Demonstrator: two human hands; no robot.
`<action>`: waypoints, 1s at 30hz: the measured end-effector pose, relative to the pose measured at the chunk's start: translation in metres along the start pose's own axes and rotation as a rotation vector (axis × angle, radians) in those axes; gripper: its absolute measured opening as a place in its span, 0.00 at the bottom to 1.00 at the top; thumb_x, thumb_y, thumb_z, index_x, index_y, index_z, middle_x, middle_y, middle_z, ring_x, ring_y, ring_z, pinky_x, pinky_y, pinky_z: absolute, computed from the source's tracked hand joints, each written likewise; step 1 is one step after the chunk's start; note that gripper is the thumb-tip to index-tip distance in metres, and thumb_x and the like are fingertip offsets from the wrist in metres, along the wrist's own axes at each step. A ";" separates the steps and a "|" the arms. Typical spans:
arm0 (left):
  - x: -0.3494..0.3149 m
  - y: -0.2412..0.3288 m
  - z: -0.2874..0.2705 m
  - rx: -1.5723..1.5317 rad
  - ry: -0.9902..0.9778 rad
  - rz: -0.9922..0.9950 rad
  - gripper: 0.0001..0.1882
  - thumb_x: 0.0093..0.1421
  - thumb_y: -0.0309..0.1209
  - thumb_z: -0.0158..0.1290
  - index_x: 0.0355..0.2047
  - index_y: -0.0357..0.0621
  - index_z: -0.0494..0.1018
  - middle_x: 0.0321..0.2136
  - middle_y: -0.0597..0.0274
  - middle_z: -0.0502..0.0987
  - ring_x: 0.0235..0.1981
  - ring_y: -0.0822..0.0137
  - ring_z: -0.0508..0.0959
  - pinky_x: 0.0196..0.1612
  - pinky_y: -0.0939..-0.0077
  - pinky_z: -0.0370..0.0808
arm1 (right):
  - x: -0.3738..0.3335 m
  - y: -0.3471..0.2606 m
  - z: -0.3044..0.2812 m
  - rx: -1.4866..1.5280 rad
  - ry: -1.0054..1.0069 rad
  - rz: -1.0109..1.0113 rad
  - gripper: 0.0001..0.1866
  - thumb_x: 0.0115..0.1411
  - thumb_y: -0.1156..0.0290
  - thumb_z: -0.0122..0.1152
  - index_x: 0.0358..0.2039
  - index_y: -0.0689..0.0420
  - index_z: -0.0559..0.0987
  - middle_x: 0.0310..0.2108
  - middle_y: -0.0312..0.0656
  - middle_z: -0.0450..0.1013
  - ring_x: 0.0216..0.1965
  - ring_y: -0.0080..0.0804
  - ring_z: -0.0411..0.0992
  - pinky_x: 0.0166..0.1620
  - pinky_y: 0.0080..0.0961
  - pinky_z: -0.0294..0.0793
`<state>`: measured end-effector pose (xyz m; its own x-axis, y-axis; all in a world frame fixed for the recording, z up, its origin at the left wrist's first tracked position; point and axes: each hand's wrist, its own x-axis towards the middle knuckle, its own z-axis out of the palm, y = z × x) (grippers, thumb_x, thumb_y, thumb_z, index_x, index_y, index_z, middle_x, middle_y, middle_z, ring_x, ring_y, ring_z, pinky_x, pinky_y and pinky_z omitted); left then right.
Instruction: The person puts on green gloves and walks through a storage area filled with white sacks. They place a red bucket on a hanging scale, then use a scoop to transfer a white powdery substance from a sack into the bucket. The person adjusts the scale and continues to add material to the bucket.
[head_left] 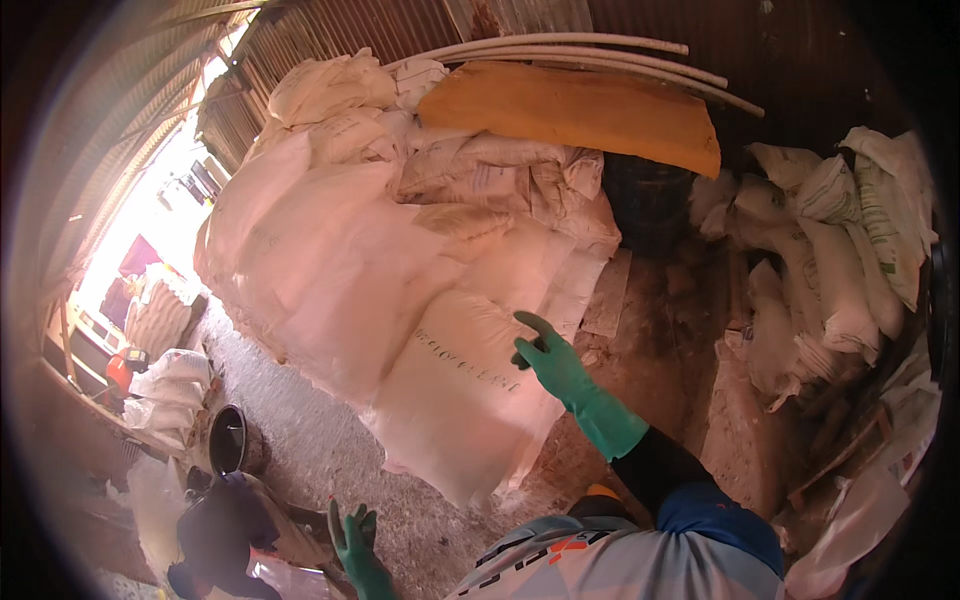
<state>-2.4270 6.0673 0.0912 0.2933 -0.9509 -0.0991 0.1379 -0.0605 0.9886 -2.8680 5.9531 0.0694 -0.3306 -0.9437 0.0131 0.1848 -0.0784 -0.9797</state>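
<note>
A large pile of white sacks [330,240] stands in front of me, and the nearest sack [455,390] has dark printing on it. Over that sack's right side is my right hand [553,368] in a green rubber glove, its forefinger stretched out and the other fingers partly bent. It holds nothing, and I cannot tell whether it touches the sack. My left hand [360,552], gloved the same way, hangs low at the lower edge above the floor. Its fingers are spread, with nothing in them.
An orange-brown curved sheet [570,108] and long pale pipes [600,45] lie across the pile's far end. More filled sacks [820,270] stand at the right. A black bucket [230,440] sits at the left, near a crouching person [225,530] and smaller stacked sacks [170,390].
</note>
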 end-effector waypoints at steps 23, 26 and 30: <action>-0.103 0.047 0.207 0.253 -0.006 0.086 0.33 0.77 0.39 0.50 0.78 0.51 0.53 0.55 0.44 0.80 0.49 0.63 0.83 0.57 0.67 0.78 | 0.104 -0.071 -0.111 0.223 -0.229 0.024 0.31 0.72 0.65 0.61 0.74 0.45 0.67 0.31 0.35 0.77 0.35 0.20 0.76 0.44 0.24 0.78; -0.104 0.046 0.210 0.305 -0.002 0.070 0.33 0.77 0.39 0.51 0.78 0.52 0.54 0.55 0.45 0.80 0.49 0.63 0.83 0.59 0.66 0.77 | 0.107 -0.060 -0.120 0.253 -0.229 0.041 0.31 0.72 0.65 0.61 0.74 0.45 0.67 0.31 0.36 0.77 0.36 0.21 0.76 0.44 0.24 0.78; -0.103 0.045 0.211 0.340 0.035 0.075 0.34 0.77 0.40 0.51 0.78 0.53 0.54 0.56 0.45 0.79 0.49 0.62 0.83 0.60 0.64 0.77 | 0.114 -0.029 -0.135 0.254 -0.152 0.090 0.32 0.73 0.66 0.60 0.75 0.46 0.66 0.31 0.37 0.77 0.36 0.23 0.77 0.44 0.24 0.79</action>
<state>-2.6503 6.0986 0.1698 0.3239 -0.9458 -0.0232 -0.2068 -0.0947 0.9738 -3.0362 5.8918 0.0720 -0.1636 -0.9863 -0.0226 0.4387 -0.0522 -0.8971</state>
